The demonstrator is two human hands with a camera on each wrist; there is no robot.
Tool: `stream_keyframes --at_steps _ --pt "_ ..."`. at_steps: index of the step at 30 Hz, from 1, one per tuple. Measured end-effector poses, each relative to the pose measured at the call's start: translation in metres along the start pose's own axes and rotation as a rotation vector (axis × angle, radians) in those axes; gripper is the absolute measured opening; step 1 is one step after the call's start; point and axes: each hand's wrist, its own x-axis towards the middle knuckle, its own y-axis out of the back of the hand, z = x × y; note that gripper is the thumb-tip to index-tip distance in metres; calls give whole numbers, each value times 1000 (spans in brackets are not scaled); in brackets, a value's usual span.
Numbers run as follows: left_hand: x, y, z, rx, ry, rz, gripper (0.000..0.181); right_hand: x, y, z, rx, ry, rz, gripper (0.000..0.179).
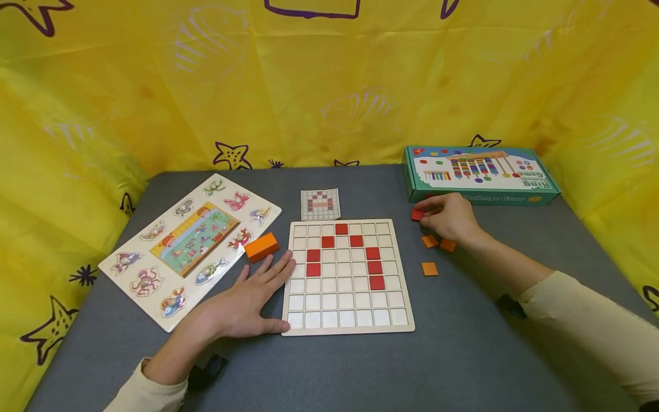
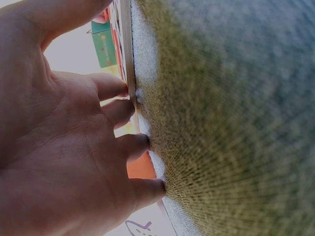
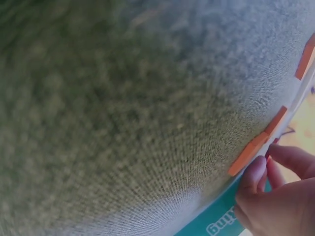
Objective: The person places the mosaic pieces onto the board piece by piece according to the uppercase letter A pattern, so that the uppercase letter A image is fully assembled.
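A white gridded wooden board (image 1: pixel 355 332) lies on the table with several red square tiles (image 1: pixel 374 267) set in its cells. My left hand (image 1: pixel 247 303) rests with spread fingers at the board's left edge, thumb near the lower left corner. In the left wrist view, the left hand's fingertips (image 2: pixel 140 142) reach down to the tabletop by the board's side. To the right of the board, my right hand (image 1: pixel 450 217) pinches a red tile (image 1: pixel 417 214) between thumb and fingers. Close below that hand lie three orange tiles (image 1: pixel 429 269), also visible in the right wrist view.
A small pattern card (image 1: pixel 320 212) lies just behind the board. Left of it is a sea-animal puzzle board (image 1: pixel 170 229), with an orange block (image 1: pixel 262 246) at its right edge. A green game box (image 1: pixel 479 177) stands at the back right, before a yellow cloth backdrop (image 1: pixel 329 114).
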Motion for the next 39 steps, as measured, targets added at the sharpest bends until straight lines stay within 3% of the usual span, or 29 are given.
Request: stream_keyframes --at_steps 27,39 --pt "1 -1 -2 6 4 -8 112 -17 -10 -24 181 -1 -115 31" --pt "2 -1 -1 12 6 -5 112 -28 -24 -39 236 79 -141 29"
